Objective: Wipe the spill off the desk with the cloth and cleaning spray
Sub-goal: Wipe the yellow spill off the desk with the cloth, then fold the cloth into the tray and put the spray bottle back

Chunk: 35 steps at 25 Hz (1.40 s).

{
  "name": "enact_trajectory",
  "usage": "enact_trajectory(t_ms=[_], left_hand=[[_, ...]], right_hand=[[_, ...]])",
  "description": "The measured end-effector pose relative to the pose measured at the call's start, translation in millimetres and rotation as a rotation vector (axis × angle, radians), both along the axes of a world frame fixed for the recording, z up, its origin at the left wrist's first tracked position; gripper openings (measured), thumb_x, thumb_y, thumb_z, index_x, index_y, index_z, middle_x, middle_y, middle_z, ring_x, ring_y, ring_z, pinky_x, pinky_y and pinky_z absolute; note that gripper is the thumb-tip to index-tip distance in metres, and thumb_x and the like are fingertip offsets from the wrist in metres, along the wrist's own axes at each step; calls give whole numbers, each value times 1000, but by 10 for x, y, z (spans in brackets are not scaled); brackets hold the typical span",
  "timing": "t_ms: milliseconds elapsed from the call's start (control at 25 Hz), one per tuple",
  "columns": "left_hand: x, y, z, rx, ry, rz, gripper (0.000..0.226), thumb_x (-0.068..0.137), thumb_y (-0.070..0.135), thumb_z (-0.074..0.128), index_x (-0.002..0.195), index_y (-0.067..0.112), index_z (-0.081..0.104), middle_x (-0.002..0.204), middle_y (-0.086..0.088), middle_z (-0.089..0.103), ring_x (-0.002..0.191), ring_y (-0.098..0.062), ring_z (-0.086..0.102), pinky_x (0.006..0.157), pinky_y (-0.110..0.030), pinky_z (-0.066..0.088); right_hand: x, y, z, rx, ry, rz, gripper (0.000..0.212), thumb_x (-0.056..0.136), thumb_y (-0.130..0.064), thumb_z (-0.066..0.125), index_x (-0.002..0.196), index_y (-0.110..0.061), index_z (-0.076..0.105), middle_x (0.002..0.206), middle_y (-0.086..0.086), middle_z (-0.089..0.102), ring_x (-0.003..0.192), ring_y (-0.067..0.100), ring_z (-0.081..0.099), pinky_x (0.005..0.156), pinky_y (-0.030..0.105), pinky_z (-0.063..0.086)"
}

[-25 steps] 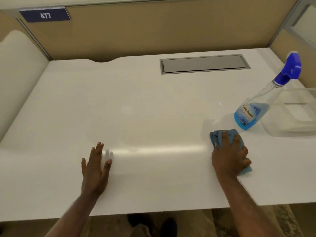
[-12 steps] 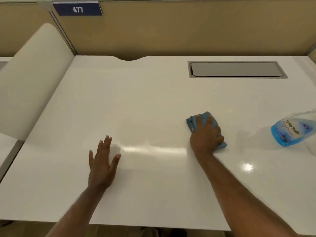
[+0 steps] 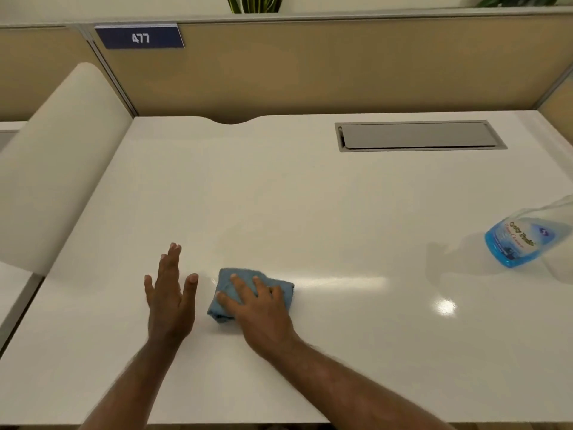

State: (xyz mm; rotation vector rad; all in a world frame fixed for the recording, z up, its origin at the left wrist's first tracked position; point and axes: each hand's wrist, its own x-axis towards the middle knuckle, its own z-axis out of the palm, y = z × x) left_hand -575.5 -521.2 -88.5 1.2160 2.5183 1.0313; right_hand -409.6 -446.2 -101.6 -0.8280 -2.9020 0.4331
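Observation:
A folded blue cloth [image 3: 228,282] lies on the white desk [image 3: 279,206] near the front, left of centre. My right hand [image 3: 260,308] presses flat on top of it, fingers spread over the cloth. Just to its left my left hand [image 3: 170,299] rests palm down on the desk, fingers apart, holding nothing. The spray bottle [image 3: 524,240], clear with blue liquid, stands at the right edge of the view; its top is cut off. A glossy streak runs on the desk right of the cloth. I cannot make out a distinct spill.
A grey cable hatch [image 3: 418,136] is set into the desk at the back right. Tan partition walls [image 3: 310,72] close the back, with a blue sign reading 477 [image 3: 139,37]. A cream curved divider [image 3: 62,162] stands on the left.
My right hand has slid the cloth leftward across the desk, from beside the bottle to next to my left hand. The view has shifted, pushing the bottle toward the right edge.

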Motion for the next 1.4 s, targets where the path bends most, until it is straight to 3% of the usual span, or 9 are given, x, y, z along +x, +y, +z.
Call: enact_trajectory(t_ms=[80, 200, 360, 480, 640, 840, 1000, 1120, 1400], left_hand=[[24, -23, 49, 40, -16, -12, 79, 88, 73, 13, 151, 27, 20, 159, 5, 23, 145, -11, 18, 118, -41, 2], [198, 9, 162, 144, -163, -56, 80, 86, 75, 18, 149, 26, 27, 154, 4, 35, 138, -13, 36, 114, -40, 26], [747, 197, 468, 75, -661, -212, 66, 83, 72, 31, 131, 32, 52, 130, 1, 63, 111, -16, 63, 100, -39, 44], [1201, 403, 645, -42, -937, -413, 47, 88, 59, 38, 123, 38, 60, 125, -1, 67, 111, -21, 64, 96, -40, 49], [1715, 644, 767, -27, -1096, -554, 40, 96, 42, 48, 134, 31, 51, 131, -5, 63, 115, -32, 62, 95, -50, 51], [1993, 858, 816, -61, -1132, -627, 46, 90, 39, 63, 133, 31, 50, 124, -9, 67, 109, -33, 66, 81, -44, 56], [2123, 1094, 914, -137, -1076, -739, 58, 81, 35, 75, 132, 40, 49, 113, -9, 72, 104, -31, 68, 75, -37, 56], [2247, 1303, 1007, -187, -1080, -842, 58, 79, 39, 75, 129, 51, 48, 114, -3, 72, 101, -28, 70, 74, -35, 56], [2734, 1753, 1202, -127, -1028, -1116, 57, 89, 22, 66, 135, 46, 42, 126, 5, 66, 107, -22, 67, 69, -34, 57]], right_hand=[[206, 1, 81, -164, 214, -7, 56, 91, -11, 52, 141, -34, 40, 155, 4, 33, 134, 35, 40, 105, 48, 34], [532, 194, 407, -820, 621, -213, 48, 91, -5, 55, 135, -24, 50, 139, 1, 54, 125, 17, 53, 106, 42, 43], [1129, 498, 815, -1501, 962, -330, 36, 91, -19, 62, 126, -28, 57, 126, 7, 65, 115, 31, 62, 90, 50, 54], [1507, 622, 916, -1731, 1028, -293, 44, 87, -36, 64, 130, -30, 55, 132, 13, 61, 120, 38, 58, 90, 61, 49], [1888, 708, 946, -1765, 997, -409, 74, 77, -58, 69, 138, -22, 49, 138, 18, 54, 123, 40, 54, 97, 61, 45], [2372, 875, 974, -1564, 836, -468, 72, 81, -79, 35, 128, -30, 60, 131, 6, 63, 120, 28, 60, 99, 50, 48], [2700, 954, 1027, -1441, 738, -542, 62, 84, -51, 63, 138, -28, 45, 126, 3, 66, 114, 24, 64, 92, 45, 53], [2861, 976, 1044, -1280, 853, -653, 49, 91, -24, 63, 136, -30, 45, 127, 3, 65, 112, 23, 65, 93, 46, 54], [3422, 909, 1216, -1035, 1137, -685, 48, 84, -14, 67, 129, -22, 55, 128, 7, 64, 119, 25, 60, 90, 37, 54]])
